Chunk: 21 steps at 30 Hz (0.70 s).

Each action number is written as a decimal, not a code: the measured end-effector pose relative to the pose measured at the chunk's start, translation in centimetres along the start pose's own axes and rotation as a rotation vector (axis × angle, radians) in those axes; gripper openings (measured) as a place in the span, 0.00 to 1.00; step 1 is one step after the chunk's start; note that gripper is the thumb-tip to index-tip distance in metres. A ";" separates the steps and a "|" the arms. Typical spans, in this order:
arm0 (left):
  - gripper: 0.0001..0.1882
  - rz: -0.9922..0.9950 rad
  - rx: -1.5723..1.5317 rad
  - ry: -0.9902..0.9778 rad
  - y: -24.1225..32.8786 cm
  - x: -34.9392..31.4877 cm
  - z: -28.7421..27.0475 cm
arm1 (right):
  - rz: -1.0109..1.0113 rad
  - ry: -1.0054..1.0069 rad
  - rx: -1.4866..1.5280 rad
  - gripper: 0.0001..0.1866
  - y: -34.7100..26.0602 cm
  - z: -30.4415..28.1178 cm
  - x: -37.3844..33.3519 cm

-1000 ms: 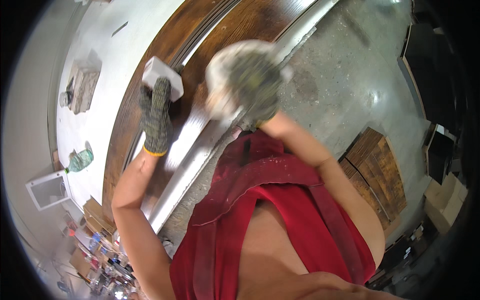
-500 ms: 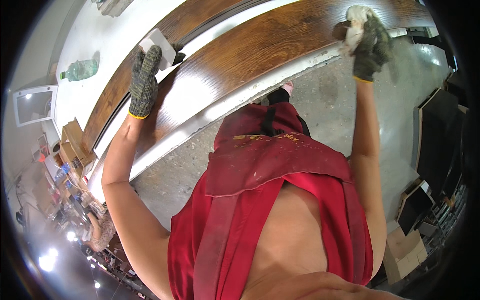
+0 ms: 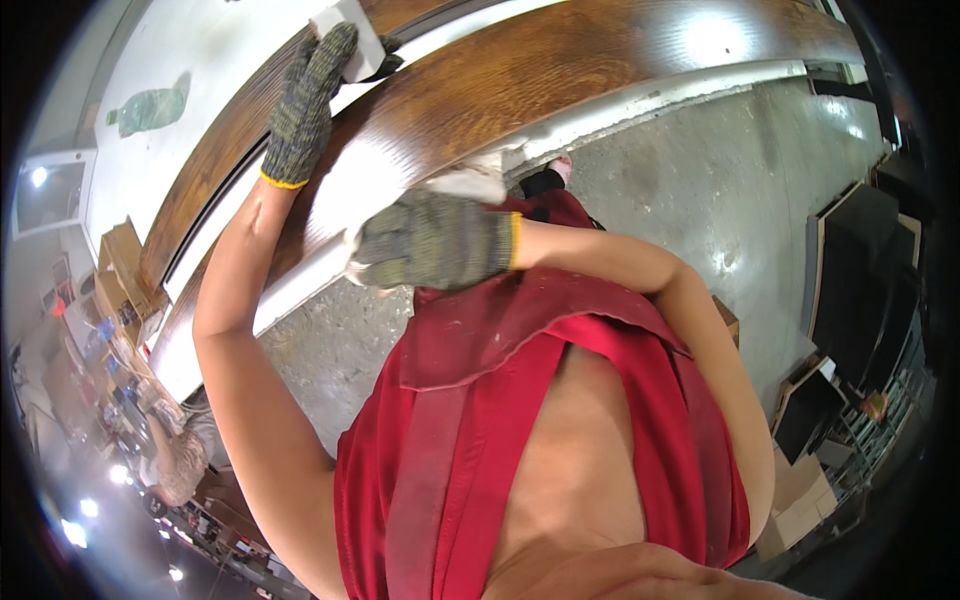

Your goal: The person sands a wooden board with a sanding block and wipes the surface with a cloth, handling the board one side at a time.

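Observation:
My left hand (image 3: 306, 118), in a dark knitted glove with a yellow cuff, grips a white block (image 3: 358, 42) above the far part of the workbench. Below it lies a glossy brown wood-grain board (image 3: 540, 72), and a second, similar board (image 3: 222, 178) runs alongside on the far side. My right hand (image 3: 435, 242), gloved the same way, is at the near edge of the front board, close to my apron. Its fingers are closed on a crumpled white cloth (image 3: 468, 183), part of which shows past the glove. The fingertips are partly hidden by the cloth.
A green-tinted plastic bottle (image 3: 150, 110) lies on the white tabletop (image 3: 165, 50) at the far left. Dark panels (image 3: 850, 275) and a cardboard box (image 3: 798, 505) stand on the right. Another person (image 3: 182, 465) is at the lower left, near cluttered shelving.
My right hand has swept from the far right end of the board leftward and nearer to my body, cloth still in it. The left hand has shifted slightly farther away with the white block.

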<state>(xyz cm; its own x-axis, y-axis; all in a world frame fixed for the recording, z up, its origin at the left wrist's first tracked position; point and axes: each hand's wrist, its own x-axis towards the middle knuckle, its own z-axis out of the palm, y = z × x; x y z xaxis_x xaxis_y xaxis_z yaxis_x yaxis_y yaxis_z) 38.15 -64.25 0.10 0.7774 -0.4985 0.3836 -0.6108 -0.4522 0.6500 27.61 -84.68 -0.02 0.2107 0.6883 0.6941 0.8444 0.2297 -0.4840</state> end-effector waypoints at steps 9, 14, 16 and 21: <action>0.26 0.185 0.287 0.022 3.6 2.1 -0.1 | 0.456 -0.130 -0.942 0.20 -1.6 -17.0 -7.4; 0.22 -0.734 -0.868 0.137 5.9 2.8 -0.4 | 0.433 -0.348 -0.808 0.25 -1.1 -12.5 -4.8; 0.22 -0.784 -1.070 0.270 6.8 2.8 -0.4 | 0.388 -0.297 -0.793 0.24 -1.6 -12.9 -4.1; 0.31 -0.143 -0.201 0.048 2.2 1.8 -0.3 | 0.503 -0.466 -0.908 0.19 -2.8 -15.6 -4.9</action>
<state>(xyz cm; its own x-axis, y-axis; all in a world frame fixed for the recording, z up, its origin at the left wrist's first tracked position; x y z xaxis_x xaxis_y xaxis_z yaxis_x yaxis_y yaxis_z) 38.27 -65.95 2.42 0.8631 -0.4017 0.3059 -0.4552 -0.3569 0.8157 31.91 -99.39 6.23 0.5828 0.7941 0.1728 0.8006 -0.5974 0.0453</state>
